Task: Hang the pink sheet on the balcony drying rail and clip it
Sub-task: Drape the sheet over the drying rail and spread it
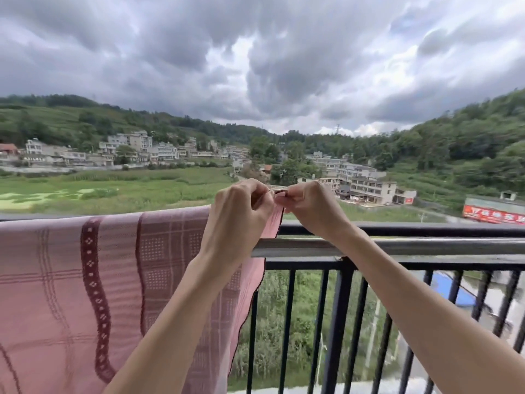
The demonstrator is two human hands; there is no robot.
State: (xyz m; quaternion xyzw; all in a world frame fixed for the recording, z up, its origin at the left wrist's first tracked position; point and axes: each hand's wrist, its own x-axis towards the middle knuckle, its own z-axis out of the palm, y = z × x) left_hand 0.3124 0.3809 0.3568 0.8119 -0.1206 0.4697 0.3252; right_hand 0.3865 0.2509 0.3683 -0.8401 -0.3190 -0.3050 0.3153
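Pinching small clip [279,191]: left hand [241,214], right hand [309,207], above pink sheet [85,280] corner on rail [397,245].

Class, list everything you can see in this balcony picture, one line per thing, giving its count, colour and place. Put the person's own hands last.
pink sheet: one, pink with dark red pattern, draped over the rail on the left, its right corner lifted between the hands
drying rail: one, silver-grey, running right from the sheet
balcony railing: one, black bars, below and behind the drying rail
clip: one small thing, too small to tell colour, pinched between the fingertips
buildings: many, pale grey, across the valley
red sign: one, far right
hills: green, both sides
sky: grey cloud, top
left hand: one, pinching the sheet corner
right hand: one, pinching at the same corner
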